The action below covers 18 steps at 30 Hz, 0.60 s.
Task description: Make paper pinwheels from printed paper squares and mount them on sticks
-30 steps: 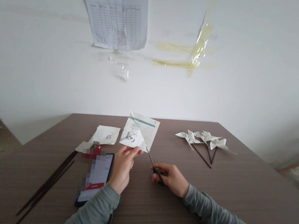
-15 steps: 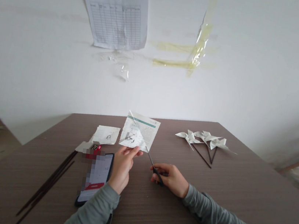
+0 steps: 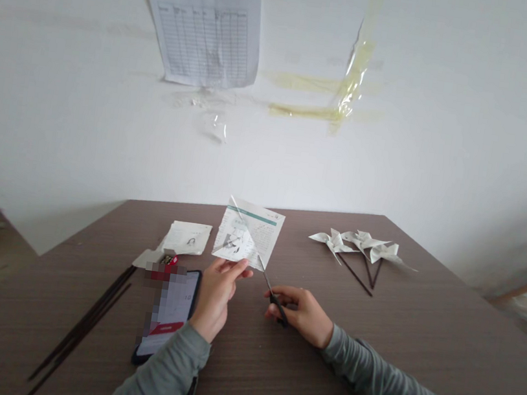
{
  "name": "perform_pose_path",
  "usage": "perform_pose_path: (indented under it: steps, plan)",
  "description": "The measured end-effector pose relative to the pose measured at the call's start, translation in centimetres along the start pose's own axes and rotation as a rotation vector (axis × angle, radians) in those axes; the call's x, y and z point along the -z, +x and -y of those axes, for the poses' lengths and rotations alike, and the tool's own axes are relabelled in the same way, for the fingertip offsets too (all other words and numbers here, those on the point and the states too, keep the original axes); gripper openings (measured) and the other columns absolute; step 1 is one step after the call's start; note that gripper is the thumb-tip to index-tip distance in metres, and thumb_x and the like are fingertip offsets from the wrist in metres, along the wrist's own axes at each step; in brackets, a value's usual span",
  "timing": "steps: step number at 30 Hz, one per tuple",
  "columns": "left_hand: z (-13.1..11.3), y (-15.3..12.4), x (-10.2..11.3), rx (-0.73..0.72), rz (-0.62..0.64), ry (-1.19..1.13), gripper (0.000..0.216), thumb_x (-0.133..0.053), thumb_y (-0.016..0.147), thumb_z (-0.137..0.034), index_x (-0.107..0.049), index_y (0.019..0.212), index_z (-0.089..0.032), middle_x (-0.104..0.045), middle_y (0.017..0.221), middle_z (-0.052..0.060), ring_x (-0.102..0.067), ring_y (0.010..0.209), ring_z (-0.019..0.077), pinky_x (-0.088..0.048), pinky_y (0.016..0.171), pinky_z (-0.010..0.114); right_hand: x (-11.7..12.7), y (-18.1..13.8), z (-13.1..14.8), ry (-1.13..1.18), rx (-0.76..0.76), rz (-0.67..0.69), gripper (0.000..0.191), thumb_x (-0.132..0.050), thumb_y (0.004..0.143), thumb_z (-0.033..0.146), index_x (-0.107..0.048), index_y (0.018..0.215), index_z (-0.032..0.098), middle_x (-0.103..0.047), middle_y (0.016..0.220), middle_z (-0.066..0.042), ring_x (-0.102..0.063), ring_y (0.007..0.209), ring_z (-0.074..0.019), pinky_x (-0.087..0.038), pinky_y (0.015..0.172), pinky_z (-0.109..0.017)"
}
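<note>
1. Wall (image 3: 423,174): matte white, with a wrinkled chart (image 3: 210,39) and glossy yellowed tape (image 3: 351,92) stuck on.
2. Table (image 3: 365,382): dark brown, fine wood-grain lines.
3. Sticks (image 3: 84,323): thin, straight, dark; bundled at left.
4. Hands: left (image 3: 217,296) pinches the paper by its bottom edge; right (image 3: 303,314) grips the scissors by the handles.
5. Phone (image 3: 183,297): flat, dark rim, lit screen, beside left hand.
6. Paper (image 3: 254,229): square printed page, green band up top, diagonal creases; held up over table centre, scissors at its lower right corner.
7. Pinwheels (image 3: 364,240): three, curled white paper on dark sticks, at right.
8. Stack (image 3: 186,239): flat printed squares, left of paper.
9. Scissors (image 3: 279,305): slim metal, black handles.
10. Box (image 3: 174,261): small, red, pale flap raised; shiny bits inside, too small to identify.
</note>
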<state>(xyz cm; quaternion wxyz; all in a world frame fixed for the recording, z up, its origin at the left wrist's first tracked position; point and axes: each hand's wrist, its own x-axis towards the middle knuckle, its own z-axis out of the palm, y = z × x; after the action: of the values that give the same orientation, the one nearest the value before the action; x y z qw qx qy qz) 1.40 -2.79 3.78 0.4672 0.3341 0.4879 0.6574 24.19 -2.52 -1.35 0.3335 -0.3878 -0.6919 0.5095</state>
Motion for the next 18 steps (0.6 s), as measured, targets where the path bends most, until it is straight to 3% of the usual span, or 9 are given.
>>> perform_pose_path:
  steps: [11,18]
  plan:
    - [0.0,-0.05,0.05,0.005,0.012,0.015,0.047,-0.112,0.057,-0.042,-0.078,0.084,-0.022,-0.09,0.092,0.008,-0.088,0.074,0.0227,-0.02,0.045,0.019,-0.11,0.01,0.47,0.016,-0.019,0.004,0.083,-0.099,0.088,0.097,-0.094,0.123,0.021,-0.095,0.093,-0.01,-0.08,0.081,-0.0288,-0.071,0.088,-0.045]
    - [0.07,0.0,0.05,-0.003,0.012,0.037,0.045,-0.112,0.062,-0.042,-0.078,0.084,-0.022,-0.09,0.093,0.008,-0.088,0.076,0.0236,-0.019,0.046,0.019,-0.23,-0.02,0.5,0.001,-0.005,-0.004,0.072,-0.096,0.095,0.088,-0.094,0.122,0.021,-0.094,0.092,-0.011,-0.081,0.08,-0.03,-0.071,0.088,-0.047]
